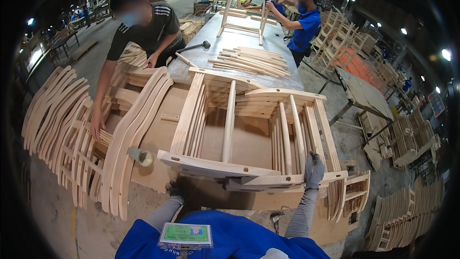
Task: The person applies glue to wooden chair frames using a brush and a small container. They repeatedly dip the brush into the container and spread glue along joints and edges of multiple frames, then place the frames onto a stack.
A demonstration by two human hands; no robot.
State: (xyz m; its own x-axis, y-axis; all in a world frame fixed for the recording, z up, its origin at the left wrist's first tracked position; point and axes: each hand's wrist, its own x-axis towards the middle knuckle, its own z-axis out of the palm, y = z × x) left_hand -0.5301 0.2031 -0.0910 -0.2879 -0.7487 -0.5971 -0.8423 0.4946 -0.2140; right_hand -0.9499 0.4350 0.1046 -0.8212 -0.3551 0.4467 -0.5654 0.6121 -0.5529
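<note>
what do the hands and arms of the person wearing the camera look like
The left hand and right hand wear grey gloves, the left looking darker. Light grey, wrinkled sleeves cover the forearms, meeting a bright blue top higher up. No markings can be made out on the gloves or grey sleeves.

We look from the wearer's head, through a wide fisheye facing forward and steeply down. Nearest us, at six o'clock, is the blue shirt; the wooden frames fill the centre at close range. Beyond, the metal bench recedes toward twelve — straight edges bow, and the rim darkens all round. The co-worker between ten and eleven stands nearer than the far figures around one.
</note>
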